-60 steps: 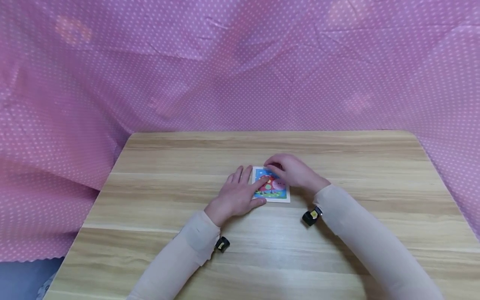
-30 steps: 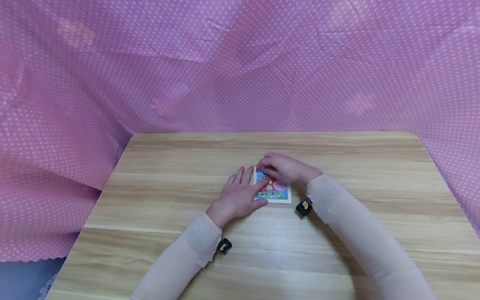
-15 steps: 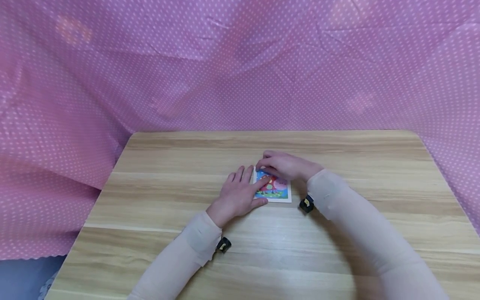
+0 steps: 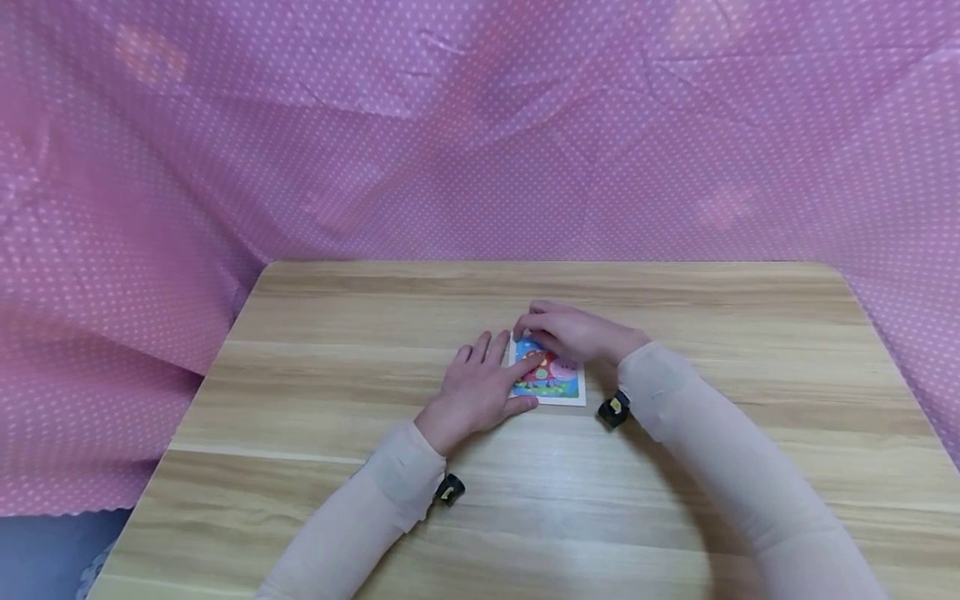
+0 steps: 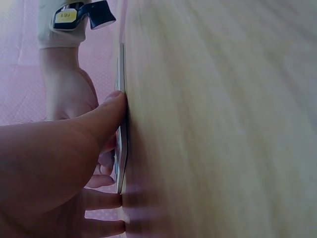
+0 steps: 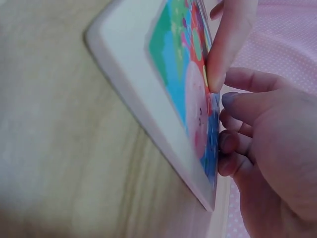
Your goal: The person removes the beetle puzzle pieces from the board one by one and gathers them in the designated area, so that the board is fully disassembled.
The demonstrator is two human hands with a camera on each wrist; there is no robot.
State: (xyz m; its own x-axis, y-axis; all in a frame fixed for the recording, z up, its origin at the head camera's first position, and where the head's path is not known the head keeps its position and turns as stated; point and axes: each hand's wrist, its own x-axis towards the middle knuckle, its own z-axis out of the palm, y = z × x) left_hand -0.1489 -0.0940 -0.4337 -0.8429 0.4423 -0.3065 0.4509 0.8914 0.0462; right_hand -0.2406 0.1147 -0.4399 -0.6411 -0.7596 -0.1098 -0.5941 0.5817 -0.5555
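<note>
A small square picture board [image 4: 551, 390], white-bordered with a colourful cartoon print, lies flat on the wooden table. My left hand [image 4: 474, 390] is spread beside it, index finger reaching onto the picture and thumb along its near edge. In the left wrist view the thumb [image 5: 109, 111] presses the side of the thick board [image 5: 122, 153]. My right hand [image 4: 576, 330] bends over the far left corner, its curled fingertips at the surface. The right wrist view has the thumb [image 6: 242, 104] at the print; I cannot tell whether anything is pinched there.
The wooden table [image 4: 322, 308] extends around both arms. A pink dotted cloth [image 4: 480, 150] hangs behind it and at its sides. Each wrist carries a small black camera, one on the left [image 4: 450, 490] and one on the right [image 4: 613, 410].
Over the two seconds my right hand has shifted left along the board's far edge to its far left corner, then stayed about there. The left hand and board have hardly moved.
</note>
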